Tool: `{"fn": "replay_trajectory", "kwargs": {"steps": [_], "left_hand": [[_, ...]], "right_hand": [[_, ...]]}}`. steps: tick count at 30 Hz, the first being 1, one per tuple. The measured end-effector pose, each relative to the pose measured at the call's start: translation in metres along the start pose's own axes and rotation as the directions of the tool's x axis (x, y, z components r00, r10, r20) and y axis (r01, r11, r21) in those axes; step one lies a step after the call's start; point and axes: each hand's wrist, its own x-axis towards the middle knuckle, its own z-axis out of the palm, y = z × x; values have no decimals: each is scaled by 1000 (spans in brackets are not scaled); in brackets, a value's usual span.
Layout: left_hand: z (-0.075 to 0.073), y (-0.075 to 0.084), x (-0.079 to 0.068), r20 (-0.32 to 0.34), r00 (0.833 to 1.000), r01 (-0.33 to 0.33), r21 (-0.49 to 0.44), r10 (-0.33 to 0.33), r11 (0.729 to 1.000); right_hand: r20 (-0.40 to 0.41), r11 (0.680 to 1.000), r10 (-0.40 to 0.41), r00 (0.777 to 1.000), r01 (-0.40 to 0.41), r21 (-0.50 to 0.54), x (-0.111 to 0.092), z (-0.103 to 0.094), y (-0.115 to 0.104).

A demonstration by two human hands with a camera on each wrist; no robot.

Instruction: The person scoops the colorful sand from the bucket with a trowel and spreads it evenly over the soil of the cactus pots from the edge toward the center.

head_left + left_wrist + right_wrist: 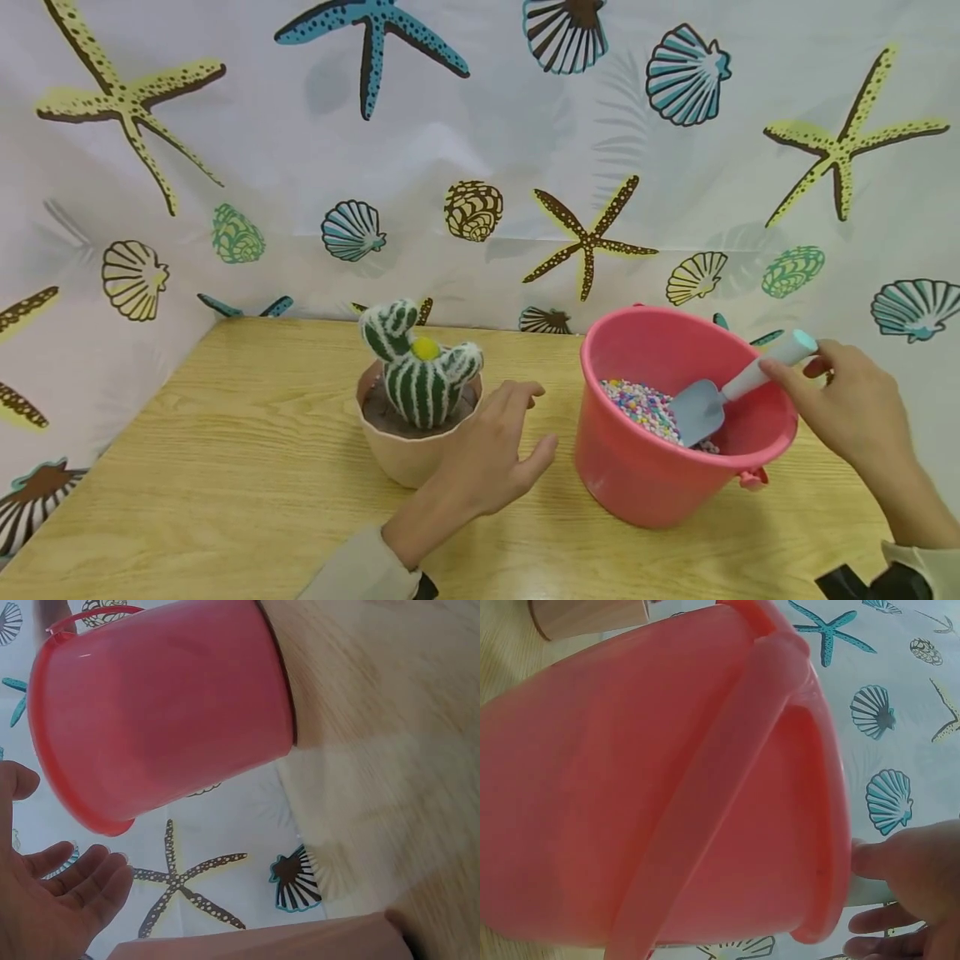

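Observation:
A pale blue-grey toy shovel (699, 410) leans in a pink bucket (651, 492), its blade in small multicoloured beads (637, 404) and its handle (772, 367) angled up over the right rim. My right hand (862, 408) pinches the top of that handle between thumb and fingers. In the right wrist view, the bucket wall hides most of the shovel. My left hand (491, 446) is between the bucket and a potted knitted cactus (423, 392), fingers relaxed and holding nothing. It overlaps the right side of the cream pot (405, 458).
A light wooden table (187, 467) carries the bucket and the pot. Behind it hangs a white cloth (480, 142) printed with starfish and shells. The bucket's handle (697, 802) hangs down along its outside, toward my right hand's side.

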Motion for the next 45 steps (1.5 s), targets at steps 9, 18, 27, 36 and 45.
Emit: {"fn": "replay_trajectory", "kwargs": {"steps": [9, 18, 27, 36, 45], "left_hand": [[10, 1, 18, 44, 994, 109, -132, -104, 985], [26, 7, 33, 127, 980, 190, -330, -156, 925], [34, 11, 44, 187, 976, 183, -448, -109, 875], [36, 17, 49, 213, 971, 194, -429, -110, 882], [34, 16, 55, 219, 972, 176, -438, -85, 882]], "right_hand": [[-33, 997, -18, 999, 21, 73, 10, 5, -13], [110, 930, 53, 992, -89, 357, 21, 16, -18], [262, 698, 114, 958, -265, 665, 35, 27, -24], [239, 699, 288, 927, -374, 610, 39, 32, -32], [178, 862, 253, 951, -305, 404, 38, 25, -29]]}}
